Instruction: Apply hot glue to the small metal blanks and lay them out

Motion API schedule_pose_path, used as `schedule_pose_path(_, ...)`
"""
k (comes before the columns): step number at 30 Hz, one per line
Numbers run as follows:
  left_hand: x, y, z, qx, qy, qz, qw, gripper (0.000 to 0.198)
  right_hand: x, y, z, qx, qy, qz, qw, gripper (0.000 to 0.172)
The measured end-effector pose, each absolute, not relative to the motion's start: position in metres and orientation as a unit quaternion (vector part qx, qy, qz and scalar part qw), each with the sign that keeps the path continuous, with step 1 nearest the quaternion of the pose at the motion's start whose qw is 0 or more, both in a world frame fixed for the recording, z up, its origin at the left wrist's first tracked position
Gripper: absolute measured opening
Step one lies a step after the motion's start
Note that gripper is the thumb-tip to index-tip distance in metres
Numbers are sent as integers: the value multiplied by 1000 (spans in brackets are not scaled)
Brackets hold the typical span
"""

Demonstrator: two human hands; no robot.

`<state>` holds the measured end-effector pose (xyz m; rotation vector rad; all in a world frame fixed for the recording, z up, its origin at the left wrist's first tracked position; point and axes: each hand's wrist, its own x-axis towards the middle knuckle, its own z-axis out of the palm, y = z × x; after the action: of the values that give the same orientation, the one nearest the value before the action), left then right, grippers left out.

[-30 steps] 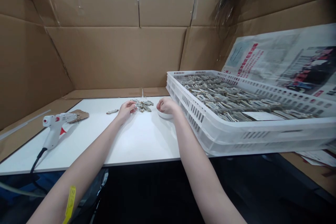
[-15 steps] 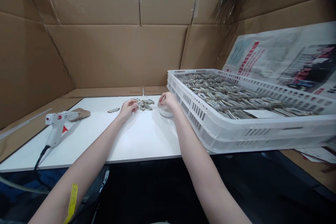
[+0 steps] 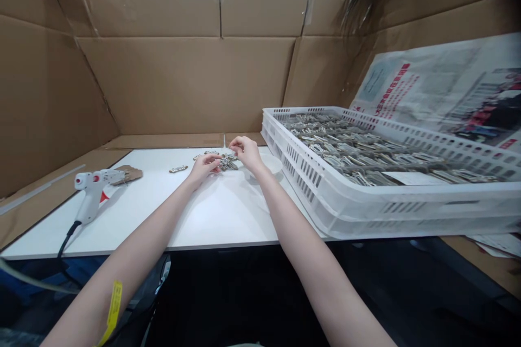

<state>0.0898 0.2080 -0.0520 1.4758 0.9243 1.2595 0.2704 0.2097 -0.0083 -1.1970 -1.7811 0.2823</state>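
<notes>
A small pile of flat, oblong, buckle-like pieces (image 3: 229, 162) lies on the white table between my hands. My left hand (image 3: 204, 167) rests at the pile's left side, fingers curled together against the pieces; whether one is pinched there is too small to make out. Over the pile's right side, my right hand (image 3: 247, 153) has thumb and fingertips pinched together, and anything between them is hidden. Just right of it stands a shallow white bowl (image 3: 273, 165), partly covered by my wrist. One single oblong piece (image 3: 178, 169) lies apart, left of my left hand.
A large white plastic crate (image 3: 345, 200) full of rows of similar pieces stands at the right. On the left lies a white glue gun (image 3: 91, 190) with its nozzle on a brown scrap (image 3: 129, 172) and a black cable. Cardboard walls (image 3: 183, 87) enclose the table.
My right hand has left the bowl and moved left to the pile. My left hand has shifted slightly right. The view has turned a little.
</notes>
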Motion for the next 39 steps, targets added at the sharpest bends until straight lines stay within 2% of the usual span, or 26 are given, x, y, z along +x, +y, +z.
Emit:
schedule_pose_path(9,88,209,-51,588,359,535,490,32,259,207,-15,-455,-738,174,467,14)
schedule_pose_path(15,87,208,-50,597,359,547,464,33,257,211,-17,-450,-687,243,517,15)
schedule_pose_path(19,87,208,-49,610,350,562,436,53,258,215,-21,-461,-691,207,517,10)
schedule_pose_path(22,87,207,-48,615,345,570,422,59,259,217,-24,-463,-704,179,508,10)
schedule_pose_path(30,87,205,-45,626,345,581,390,55,260,215,-25,-486,-705,159,490,2)
schedule_pose_path(39,86,208,-48,638,342,578,377,55,260,215,-28,-506,-717,165,451,3)
